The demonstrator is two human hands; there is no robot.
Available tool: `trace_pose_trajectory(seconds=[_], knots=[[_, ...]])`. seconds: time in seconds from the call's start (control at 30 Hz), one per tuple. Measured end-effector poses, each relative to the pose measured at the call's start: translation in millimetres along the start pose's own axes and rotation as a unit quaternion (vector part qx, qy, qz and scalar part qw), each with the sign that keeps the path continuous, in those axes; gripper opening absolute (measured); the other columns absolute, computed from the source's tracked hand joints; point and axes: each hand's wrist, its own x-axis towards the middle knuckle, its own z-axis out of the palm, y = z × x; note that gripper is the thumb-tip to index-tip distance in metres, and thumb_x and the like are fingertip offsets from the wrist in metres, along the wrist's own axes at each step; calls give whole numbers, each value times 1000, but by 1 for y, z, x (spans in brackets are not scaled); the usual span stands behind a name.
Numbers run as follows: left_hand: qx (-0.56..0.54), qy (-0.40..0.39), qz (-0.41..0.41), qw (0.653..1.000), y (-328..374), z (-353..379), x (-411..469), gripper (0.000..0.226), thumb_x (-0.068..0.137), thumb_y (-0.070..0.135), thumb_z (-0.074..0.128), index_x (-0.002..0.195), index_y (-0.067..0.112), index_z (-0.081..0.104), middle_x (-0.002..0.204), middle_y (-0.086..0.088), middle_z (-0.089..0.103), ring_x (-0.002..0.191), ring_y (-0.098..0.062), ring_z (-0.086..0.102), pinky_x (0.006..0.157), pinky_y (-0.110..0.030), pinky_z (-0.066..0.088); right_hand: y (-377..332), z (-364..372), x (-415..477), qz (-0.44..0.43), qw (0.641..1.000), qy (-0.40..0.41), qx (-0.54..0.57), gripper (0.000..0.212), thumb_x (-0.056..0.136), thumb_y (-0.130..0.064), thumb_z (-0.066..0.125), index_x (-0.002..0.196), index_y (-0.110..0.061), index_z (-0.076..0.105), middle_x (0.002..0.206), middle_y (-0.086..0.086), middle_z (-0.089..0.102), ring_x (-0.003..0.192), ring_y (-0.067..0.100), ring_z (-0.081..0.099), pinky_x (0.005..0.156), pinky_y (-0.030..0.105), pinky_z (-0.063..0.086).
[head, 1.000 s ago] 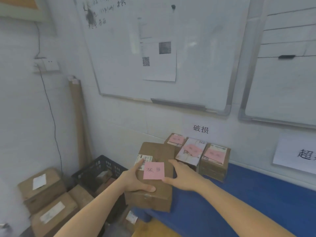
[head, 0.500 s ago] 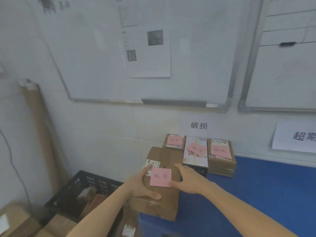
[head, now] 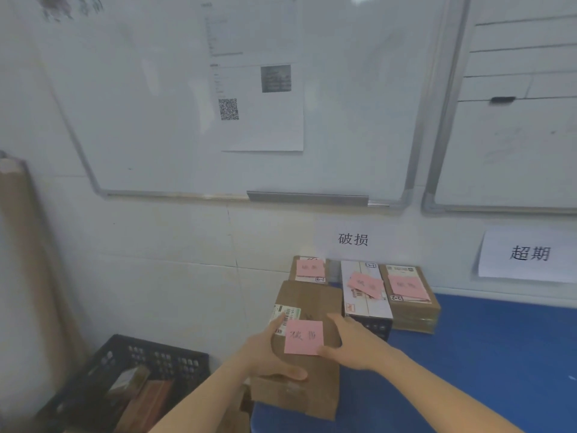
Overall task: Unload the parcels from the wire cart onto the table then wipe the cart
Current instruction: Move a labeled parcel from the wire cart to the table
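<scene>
A brown cardboard parcel [head: 309,301] with a pink sticky note [head: 303,337] lies at the left end of the blue table [head: 484,364]. My left hand [head: 268,357] grips its left side, thumb curled over the near top. My right hand [head: 352,342] holds its right side, thumb on the note's edge. Three smaller parcels with pink notes stand behind it against the wall: a brown one [head: 309,270], a white one [head: 365,295] and another brown one [head: 409,295]. No wire cart is in view.
A black plastic crate [head: 125,370] with boxes inside sits on the floor left of the table. A cardboard roll [head: 22,245] leans in the left corner. Whiteboards and paper signs hang on the wall above the table.
The view has moved closer and to the right. The parcel in both hands has come further onto the table, nearer the three parcels at the wall.
</scene>
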Motion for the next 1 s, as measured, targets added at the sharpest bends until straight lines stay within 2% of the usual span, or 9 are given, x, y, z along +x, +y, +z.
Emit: trace_pose_trajectory(seconds=[0.07,0.17,0.33,0.53,0.67,0.73,0.8,0.9,1.0], knots=[[4,-2,1,1000,3,1,1,144,34,71,79,149,45,-4,155,8,26,140,-22,30,111,-37,29,3,0,0,9,1000,0,-2,86,87,-51,59,152,-21,11,152,8,27,135,23,37,105,34,36],[12,-1,-1,1000,4,2,2,145,33,72,78,149,45,-5,155,8,28,140,-21,31,110,-36,30,7,-1,1,19,1000,-6,-5,87,85,-54,59,151,-23,12,147,9,33,129,24,43,101,33,41],[19,5,0,1000,5,6,1,133,55,61,83,150,42,-6,154,8,30,139,-21,33,110,-34,30,8,0,3,18,1000,-18,-3,84,87,-50,60,151,-22,14,146,8,34,128,23,43,99,32,41],[18,-4,0,1000,7,9,3,132,58,61,82,150,39,-11,154,8,30,139,-20,33,110,-34,29,5,-2,3,5,1000,-18,2,73,89,-44,60,147,-21,22,143,8,37,126,23,46,94,28,42],[33,-19,10,999,9,4,3,146,39,77,75,151,38,-10,152,6,33,138,-21,35,112,-35,30,5,-3,0,10,1000,-8,-2,78,89,-46,59,149,-20,18,147,8,35,129,23,44,97,30,41],[43,-2,15,999,11,-3,5,147,35,83,73,151,40,-8,151,2,34,136,-21,37,113,-40,32,5,-7,-1,12,1000,1,-2,82,88,-47,60,151,-19,15,149,8,32,130,23,42,99,31,41],[57,30,29,998,17,-13,7,146,33,86,70,150,43,-4,153,-4,24,141,-25,28,115,-46,28,5,-12,-3,13,1000,12,1,82,88,-47,60,151,-18,16,149,7,33,129,22,42,98,32,42],[80,67,77,992,38,-29,6,143,29,95,58,150,45,1,160,-5,8,148,-24,5,118,-48,16,2,-23,-11,4,999,32,-3,79,89,-47,60,150,-17,19,146,7,36,128,22,43,99,32,41],[100,93,126,983,70,-38,6,116,57,87,57,151,43,6,161,-3,2,149,-20,-1,118,-44,11,2,-35,-23,-4,999,53,2,74,89,-46,60,149,-22,22,143,6,39,126,21,44,99,32,41]])
